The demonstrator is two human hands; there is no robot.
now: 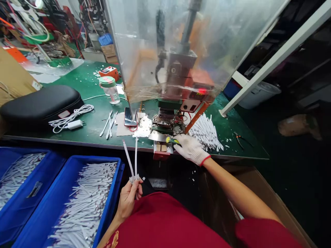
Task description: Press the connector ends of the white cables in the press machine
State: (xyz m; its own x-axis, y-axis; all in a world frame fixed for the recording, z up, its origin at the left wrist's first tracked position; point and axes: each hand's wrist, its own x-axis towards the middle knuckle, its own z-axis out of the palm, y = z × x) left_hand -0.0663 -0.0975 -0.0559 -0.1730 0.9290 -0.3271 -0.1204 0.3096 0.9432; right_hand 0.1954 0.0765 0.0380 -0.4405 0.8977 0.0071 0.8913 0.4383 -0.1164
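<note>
My bare left hand (128,198) pinches the lower ends of two thin white strips (136,156), which stand up in a narrow V below the bench edge. My right hand (190,148), in a white glove with a red cuff, is closed round the yellow-and-black handle of a scraper (158,136). Its wide metal blade points left, at the base of a bench press (165,120); whether it touches the press is hard to tell. Just under the blade is a small tan block (161,147) at the bench edge. A pile of white strips (205,132) lies beyond my right hand.
Blue bins (73,157) full of white strips stand at lower left. A clear plastic shield (144,62) hangs before the press. On the green bench (90,93) are a phone (130,117), a jar (111,91), a black cushion (41,103), a charger (74,124) and pliers (239,139).
</note>
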